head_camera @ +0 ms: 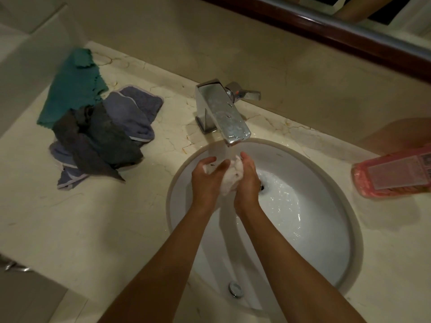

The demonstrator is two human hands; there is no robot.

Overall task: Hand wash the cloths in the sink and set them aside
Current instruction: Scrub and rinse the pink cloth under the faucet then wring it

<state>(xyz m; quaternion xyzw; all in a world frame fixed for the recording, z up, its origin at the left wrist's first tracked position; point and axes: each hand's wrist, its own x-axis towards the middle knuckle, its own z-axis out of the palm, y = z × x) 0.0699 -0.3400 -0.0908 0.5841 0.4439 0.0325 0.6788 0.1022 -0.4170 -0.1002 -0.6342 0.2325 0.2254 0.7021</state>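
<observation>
Hands (207,180) (247,180) around bunched white cloth (229,180) (sodden) over glossy oval sink (326,241)

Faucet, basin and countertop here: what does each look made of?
Faucet: polished chromed metal, by its mirror-like reflections. Basin: glossy white ceramic, likely, from its smooth shine. Countertop: cream marble or a marble-look stone, judging by the brown veining.

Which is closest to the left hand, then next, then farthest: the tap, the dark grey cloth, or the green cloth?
From the left hand, in the head view:
1. Tap, just behind the hands over the sink.
2. Dark grey cloth, on the counter to the left.
3. Green cloth, back left corner, behind the pile.
</observation>
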